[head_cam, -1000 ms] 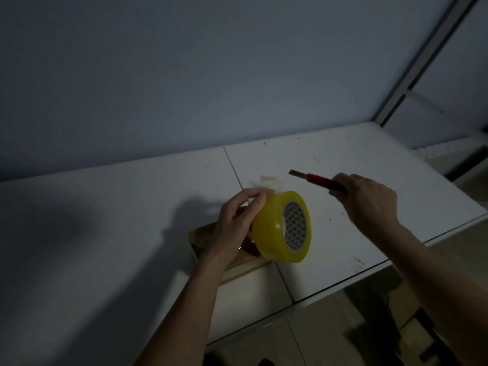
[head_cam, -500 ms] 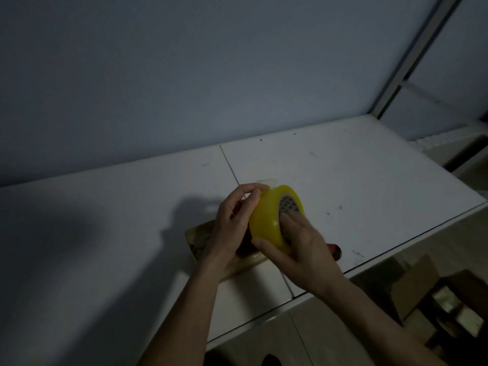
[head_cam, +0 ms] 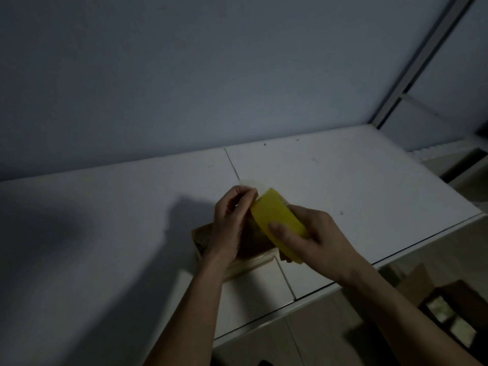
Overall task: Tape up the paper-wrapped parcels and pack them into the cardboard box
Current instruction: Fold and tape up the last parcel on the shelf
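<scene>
taping step: you are drawing tape off the roll above the parcel.
your left hand (head_cam: 232,220) pinches the loose tape end (head_cam: 254,184); your right hand (head_cam: 311,240) grips the yellow tape roll (head_cam: 277,220). the paper-wrapped parcel (head_cam: 203,237) lies on the desk (head_cam: 343,180) just beneath both hands. next, i judge, pull out enough tape and lay it across the wrapping.

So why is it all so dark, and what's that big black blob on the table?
Head view: the room is dimly lit, so only the yellow tape roll stands out. The blob is the shadow the arms cast on the white table. The parcel under the hands is murky.
</scene>
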